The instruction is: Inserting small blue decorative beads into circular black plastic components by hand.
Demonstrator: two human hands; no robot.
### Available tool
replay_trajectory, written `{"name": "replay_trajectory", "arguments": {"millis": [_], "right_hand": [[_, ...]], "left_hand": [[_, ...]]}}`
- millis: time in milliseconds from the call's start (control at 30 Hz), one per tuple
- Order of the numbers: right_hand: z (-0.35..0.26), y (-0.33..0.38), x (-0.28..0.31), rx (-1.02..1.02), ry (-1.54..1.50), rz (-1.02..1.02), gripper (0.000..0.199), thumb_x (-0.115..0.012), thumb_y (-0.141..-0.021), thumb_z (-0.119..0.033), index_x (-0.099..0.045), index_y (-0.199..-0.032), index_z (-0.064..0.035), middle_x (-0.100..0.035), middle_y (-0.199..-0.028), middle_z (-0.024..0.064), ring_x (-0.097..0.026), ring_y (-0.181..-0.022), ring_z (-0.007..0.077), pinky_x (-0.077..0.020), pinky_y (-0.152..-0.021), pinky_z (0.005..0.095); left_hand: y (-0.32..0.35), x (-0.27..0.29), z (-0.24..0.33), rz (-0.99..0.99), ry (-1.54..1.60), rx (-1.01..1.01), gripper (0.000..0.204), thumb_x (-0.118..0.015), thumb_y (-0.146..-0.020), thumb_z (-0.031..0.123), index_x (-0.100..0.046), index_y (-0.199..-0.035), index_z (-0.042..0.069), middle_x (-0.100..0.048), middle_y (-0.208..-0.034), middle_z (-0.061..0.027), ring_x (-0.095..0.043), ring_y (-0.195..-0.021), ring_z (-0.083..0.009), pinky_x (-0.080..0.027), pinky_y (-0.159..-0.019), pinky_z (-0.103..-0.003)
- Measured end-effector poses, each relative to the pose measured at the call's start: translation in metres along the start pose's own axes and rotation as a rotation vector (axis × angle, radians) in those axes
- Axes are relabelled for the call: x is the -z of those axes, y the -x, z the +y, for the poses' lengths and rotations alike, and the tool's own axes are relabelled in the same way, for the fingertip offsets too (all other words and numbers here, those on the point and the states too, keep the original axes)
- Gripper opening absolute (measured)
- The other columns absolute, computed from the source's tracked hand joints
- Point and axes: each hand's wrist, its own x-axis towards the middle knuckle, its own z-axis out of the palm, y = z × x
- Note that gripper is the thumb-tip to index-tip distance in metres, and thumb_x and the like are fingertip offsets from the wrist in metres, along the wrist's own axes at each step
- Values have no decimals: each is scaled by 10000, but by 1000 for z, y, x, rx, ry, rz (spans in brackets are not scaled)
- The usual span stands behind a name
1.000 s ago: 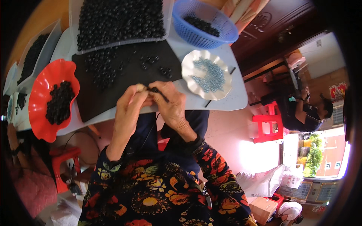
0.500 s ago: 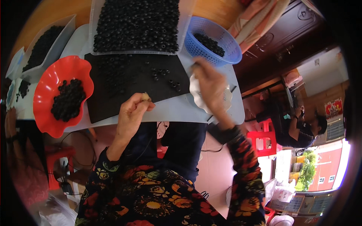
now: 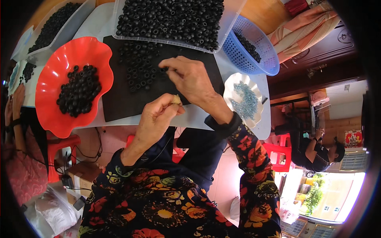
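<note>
My left hand [image 3: 156, 116] is closed at the front edge of the black mat [image 3: 119, 101]. Its thumb and fingers pinch a small pale yellow piece [image 3: 176, 99] whose kind I cannot make out. Over the mat, my right hand [image 3: 192, 79] has its thumb and forefinger together on a black bead [image 3: 163, 69], partly covered by the fingertips. Loose black beads [image 3: 141, 75] with holes lie on the mat, left of my right hand. To its right stands a white scalloped dish [image 3: 257, 88] holding clear bluish small beads [image 3: 245, 101].
A red wavy-rimmed bowl [image 3: 49, 89] of black beads stands left. A clear bin [image 3: 170, 43] full of beads sits behind the mat, a blue basket [image 3: 268, 55] beside it. Another bin [image 3: 81, 22] is far left. Other people [image 3: 18, 103] [image 3: 319, 152] sit at both sides.
My right hand has moved left from above the white dish to the beads on the mat, uncovering the dish. My left hand keeps its pinch on the pale piece. The view has shifted.
</note>
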Motion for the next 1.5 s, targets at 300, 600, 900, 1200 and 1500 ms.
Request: {"name": "replay_trajectory", "arguments": {"millis": [300,600,900,1200,1500], "right_hand": [[5,1,-5,-8,-76,-28,210,-659,-755,-33,-658,-965,-22,-615,-760,86,-588,-608,158,-495,-578,276],[-35,59,12,-332,-586,112,234,-638,-776,-3,-674,-1006,-31,-605,-816,53,-569,-664,94,-486,-619,238],[-37,98,-1,-470,-830,365,156,-606,-862,-3,-657,-1008,12,-631,-801,52,-569,-684,85,-469,-617,229],[-19,122,47,-467,-253,448,68,-637,-816,-61,-647,-873,-26,-655,-717,117,-632,-613,164,-485,-573,289],[84,140,115,-303,425,102,229,-518,-821,-40,-691,-971,-57,-695,-827,107,-676,-753,255,-524,-732,318]], "left_hand": [[-2,2,0,17,18,-16,153,-486,-931,64,-574,-1018,-28,-646,-859,-77,-601,-801,-102,-480,-753,-249],[-12,-1,1,72,542,36,193,-506,-950,97,-570,-1098,-10,-624,-959,-71,-602,-859,-147,-480,-734,-289],[-6,-8,-7,-8,404,88,182,-535,-918,35,-595,-1078,-27,-641,-952,-75,-614,-847,-150,-483,-740,-281],[-6,-24,-4,-17,150,131,137,-557,-859,24,-607,-977,-24,-610,-849,-44,-581,-767,-119,-477,-745,-266],[-11,-25,-5,-29,106,137,177,-564,-854,25,-594,-1020,-29,-600,-824,-52,-569,-759,-116,-471,-735,-264]]}}
